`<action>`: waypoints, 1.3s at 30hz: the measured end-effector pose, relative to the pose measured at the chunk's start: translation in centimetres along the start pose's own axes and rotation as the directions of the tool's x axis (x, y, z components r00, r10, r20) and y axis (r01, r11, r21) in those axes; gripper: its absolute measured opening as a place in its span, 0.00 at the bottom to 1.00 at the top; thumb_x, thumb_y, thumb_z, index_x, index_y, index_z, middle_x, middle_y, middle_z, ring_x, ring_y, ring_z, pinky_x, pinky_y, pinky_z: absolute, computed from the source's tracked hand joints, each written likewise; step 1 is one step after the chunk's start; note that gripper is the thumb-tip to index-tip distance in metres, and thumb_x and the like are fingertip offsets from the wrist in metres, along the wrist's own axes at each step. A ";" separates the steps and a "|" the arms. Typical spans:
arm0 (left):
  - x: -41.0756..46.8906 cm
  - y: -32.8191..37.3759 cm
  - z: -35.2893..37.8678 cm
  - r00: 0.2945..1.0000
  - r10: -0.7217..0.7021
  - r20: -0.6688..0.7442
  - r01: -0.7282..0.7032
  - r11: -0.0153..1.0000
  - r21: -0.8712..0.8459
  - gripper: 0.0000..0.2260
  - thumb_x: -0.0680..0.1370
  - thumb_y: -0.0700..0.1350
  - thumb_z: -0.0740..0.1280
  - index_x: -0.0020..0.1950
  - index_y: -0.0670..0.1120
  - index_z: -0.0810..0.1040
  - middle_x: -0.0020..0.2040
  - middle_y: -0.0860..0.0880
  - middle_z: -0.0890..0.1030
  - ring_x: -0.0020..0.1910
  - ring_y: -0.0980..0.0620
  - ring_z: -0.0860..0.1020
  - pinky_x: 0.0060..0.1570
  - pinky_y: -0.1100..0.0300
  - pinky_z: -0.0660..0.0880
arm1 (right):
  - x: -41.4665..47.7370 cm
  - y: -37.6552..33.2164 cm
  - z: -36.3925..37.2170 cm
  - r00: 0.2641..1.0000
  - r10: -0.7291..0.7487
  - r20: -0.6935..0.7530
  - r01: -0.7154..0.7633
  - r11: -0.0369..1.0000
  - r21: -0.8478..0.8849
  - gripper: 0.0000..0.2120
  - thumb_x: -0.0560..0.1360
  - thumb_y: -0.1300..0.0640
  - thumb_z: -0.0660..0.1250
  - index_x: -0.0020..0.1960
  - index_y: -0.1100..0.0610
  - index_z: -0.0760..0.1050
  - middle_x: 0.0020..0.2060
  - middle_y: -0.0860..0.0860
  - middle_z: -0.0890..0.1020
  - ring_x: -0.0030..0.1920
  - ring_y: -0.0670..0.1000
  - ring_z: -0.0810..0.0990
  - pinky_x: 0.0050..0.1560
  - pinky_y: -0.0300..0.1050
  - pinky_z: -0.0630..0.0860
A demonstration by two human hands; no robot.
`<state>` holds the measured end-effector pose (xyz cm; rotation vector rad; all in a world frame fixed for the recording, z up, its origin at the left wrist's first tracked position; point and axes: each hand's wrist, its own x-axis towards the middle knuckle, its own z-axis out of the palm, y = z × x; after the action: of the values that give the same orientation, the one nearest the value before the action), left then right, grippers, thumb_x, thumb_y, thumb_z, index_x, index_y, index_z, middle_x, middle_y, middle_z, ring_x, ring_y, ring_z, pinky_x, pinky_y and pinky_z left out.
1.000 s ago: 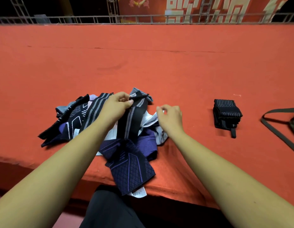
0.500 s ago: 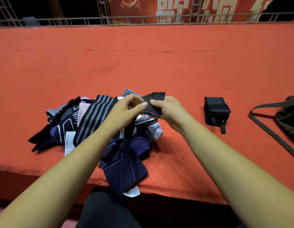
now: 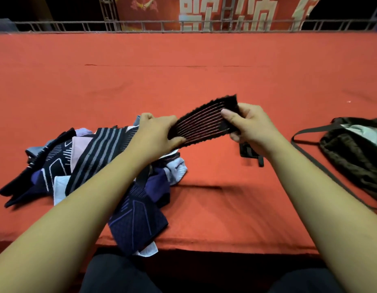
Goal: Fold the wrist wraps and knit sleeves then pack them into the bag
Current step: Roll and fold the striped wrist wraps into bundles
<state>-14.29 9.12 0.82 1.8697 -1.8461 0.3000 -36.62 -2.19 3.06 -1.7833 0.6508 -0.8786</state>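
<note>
Head view: the left hand point(image 3: 156, 134) and right hand point(image 3: 249, 125) each grip one end of a black ribbed wrist wrap with thin pale stripes point(image 3: 204, 121), held taut above the red-covered bench point(image 3: 183, 77) near its front edge. Best to keep the edges aligned and fold end onto end. The dark furry bag point(image 3: 348, 151) lies at the right edge. Characters on the red banner point(image 3: 225, 13) are cropped, unreadable.

striped black wrist wrap point(image 3: 204, 123) held taut beside heaped knit sleeves point(image 3: 94, 159); bag point(image 3: 350, 157) right, seemingly open.
</note>
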 end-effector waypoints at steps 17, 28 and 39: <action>-1.2 6.1 3.4 0.747 0.140 0.650 0.633 0.152 -0.759 0.15 0.76 0.32 0.67 0.61 0.42 0.77 0.51 0.48 0.83 0.47 0.53 0.82 0.50 0.60 0.78 | 0.9 1.8 -7.4 0.813 0.219 -0.540 -0.171 0.975 0.139 0.09 0.76 0.63 0.70 0.41 0.55 0.73 0.33 0.52 0.77 0.21 0.42 0.72 0.22 0.36 0.67; -3.8 8.9 9.7 0.604 0.010 0.797 0.768 -0.274 -0.579 0.22 0.78 0.46 0.67 0.66 0.32 0.73 0.62 0.34 0.78 0.61 0.39 0.78 0.64 0.48 0.75 | 0.4 2.2 -4.8 0.899 0.123 -0.420 -0.101 0.992 0.074 0.02 0.78 0.62 0.69 0.46 0.57 0.78 0.41 0.56 0.83 0.37 0.54 0.85 0.38 0.45 0.81; -4.6 8.7 10.4 0.733 -0.051 0.678 0.502 -0.631 -0.591 0.15 0.78 0.38 0.59 0.63 0.36 0.75 0.57 0.38 0.81 0.55 0.42 0.81 0.59 0.45 0.78 | -4.5 4.3 -1.3 0.983 -0.086 -0.164 0.055 0.981 -0.184 0.05 0.75 0.65 0.70 0.50 0.60 0.82 0.43 0.47 0.84 0.41 0.36 0.80 0.46 0.30 0.73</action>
<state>-24.96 8.40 -8.70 0.7313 -0.3879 -1.6033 -40.41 -0.98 -1.84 -1.9140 0.8027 -1.0591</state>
